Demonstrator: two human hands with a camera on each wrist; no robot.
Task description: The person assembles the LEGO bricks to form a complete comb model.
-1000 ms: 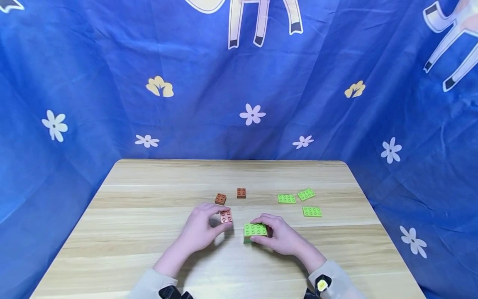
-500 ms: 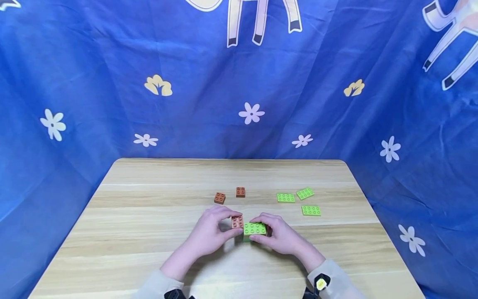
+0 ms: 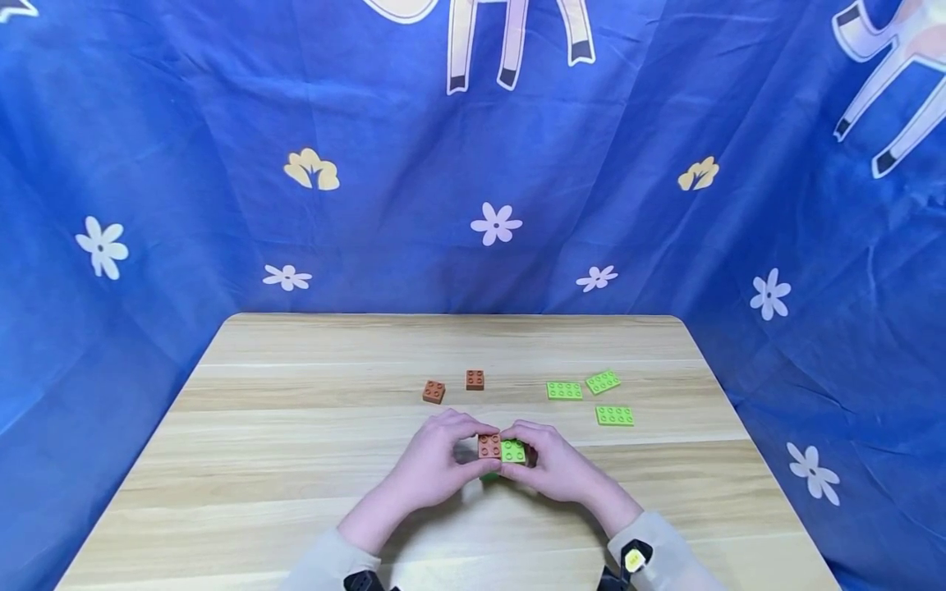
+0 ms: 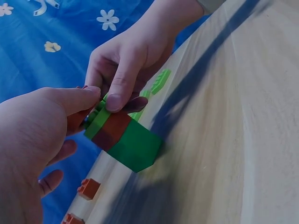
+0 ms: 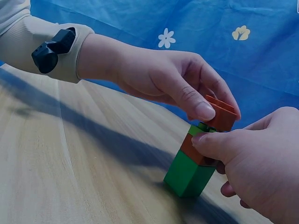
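Toy-brick stack (image 3: pixel 514 451) in the right hand (image 3: pixel 550 466), brown brick (image 3: pixel 489 446) pinched over it

Head view: the left hand (image 3: pixel 434 464) has thumb and fingers closed on the brown brick's opposite sides, at the left end of the stack; the right hand grips the right end.

Left wrist view: the right thumb presses near the light-green plate (image 4: pixel 96 125), which tops a brown layer (image 4: pixel 112 131) and a dark-green base (image 4: pixel 134 147).

Right wrist view: the stack stands on the wooden table (image 5: pixel 103 154); whether the brick is seated, I cannot tell.
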